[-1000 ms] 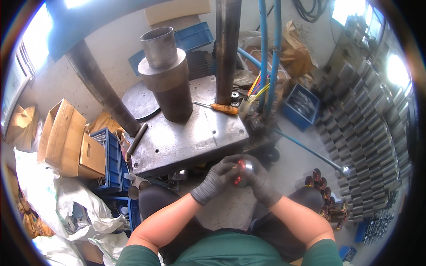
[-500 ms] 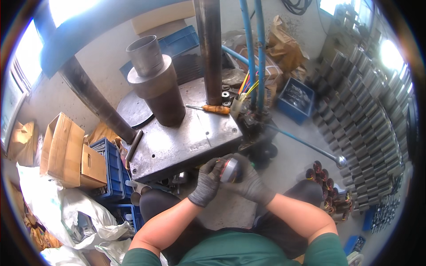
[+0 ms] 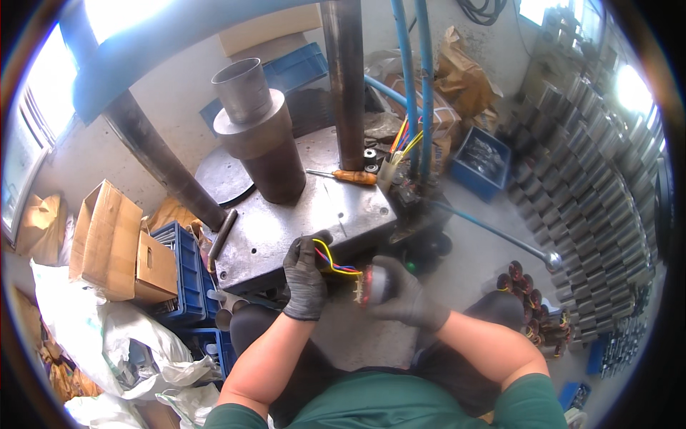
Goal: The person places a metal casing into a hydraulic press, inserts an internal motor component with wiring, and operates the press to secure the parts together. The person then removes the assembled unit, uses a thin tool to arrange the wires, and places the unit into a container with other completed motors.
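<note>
My right hand (image 3: 413, 299), in a grey glove, is wrapped around a motor stator (image 3: 379, 284), a short metal ring with reddish winding on its left face. Yellow, red and blue lead wires (image 3: 331, 263) run from it, bending up to my gloved left hand (image 3: 305, 283), whose fingers are closed on their far ends. Both hands are in front of the near edge of a steel press table (image 3: 286, 239). On that table stands a stepped metal cylinder (image 3: 263, 143) with a bare tube on top. An orange-handled screwdriver (image 3: 354, 177) lies to its right.
Blue pipes (image 3: 426, 93) and a steel column (image 3: 344, 86) rise behind the table. Many metal sleeves (image 3: 579, 200) are stacked at the right, with several wound stators (image 3: 529, 297) on the floor beside them. Cardboard boxes (image 3: 107, 239), blue crates (image 3: 187, 275) and white sacks (image 3: 121, 336) crowd the left.
My left hand has moved left, away from the stator, drawing the wires out into view. My right hand keeps the stator, now turned with its winding end to the left.
</note>
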Demonstrator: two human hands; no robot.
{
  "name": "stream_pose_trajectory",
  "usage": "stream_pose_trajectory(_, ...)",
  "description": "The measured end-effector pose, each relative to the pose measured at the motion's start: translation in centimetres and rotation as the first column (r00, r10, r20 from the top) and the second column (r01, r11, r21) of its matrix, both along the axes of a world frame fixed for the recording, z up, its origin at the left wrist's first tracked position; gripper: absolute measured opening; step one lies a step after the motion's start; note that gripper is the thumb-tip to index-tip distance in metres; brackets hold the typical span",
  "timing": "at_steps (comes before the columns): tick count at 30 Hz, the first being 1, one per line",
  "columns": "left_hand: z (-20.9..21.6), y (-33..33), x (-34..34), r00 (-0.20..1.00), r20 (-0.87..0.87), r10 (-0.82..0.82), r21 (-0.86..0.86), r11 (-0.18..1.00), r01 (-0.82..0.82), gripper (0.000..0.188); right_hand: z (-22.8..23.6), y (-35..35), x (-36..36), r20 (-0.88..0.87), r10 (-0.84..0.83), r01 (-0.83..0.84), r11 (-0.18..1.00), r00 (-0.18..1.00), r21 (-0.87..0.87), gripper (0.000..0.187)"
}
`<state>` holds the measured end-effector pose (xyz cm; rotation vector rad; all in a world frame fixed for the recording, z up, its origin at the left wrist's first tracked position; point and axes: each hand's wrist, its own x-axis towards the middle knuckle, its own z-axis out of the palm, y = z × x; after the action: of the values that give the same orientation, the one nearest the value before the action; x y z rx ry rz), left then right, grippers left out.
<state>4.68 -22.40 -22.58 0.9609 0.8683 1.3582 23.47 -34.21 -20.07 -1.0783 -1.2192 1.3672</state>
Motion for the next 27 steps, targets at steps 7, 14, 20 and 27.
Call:
stream_pose_trajectory(7,1.0,-2.0,0.9,0.681,0.395,-0.617,-0.026,0.734,0.679,0.065,0.0,0.7,2.6,-0.512,-0.053,-0.045,0.983,0.857,-0.178,0.079)
stream_pose_trajectory(14,0.2,-3.1,1.7,0.766,-0.3,-0.569,0.222,0.739,0.636,0.061,-0.9,1.1,3.4,-0.543,-0.041,-0.126,0.955,0.838,-0.267,0.079)
stream_pose_trajectory(20,0.9,-3.6,1.8,0.755,-0.079,-0.651,-0.094,0.758,0.645,0.046,-2.8,0.5,3.4,-0.3,0.009,-0.085,0.967,0.954,-0.241,0.098)
stream_pose_trajectory(27,0.1,-3.6,2.5,0.677,-0.675,-0.294,0.342,0.689,0.64,0.033,-1.0,-2.2,7.1,0.486,-0.085,0.127,0.991,0.87,-0.053,0.085)
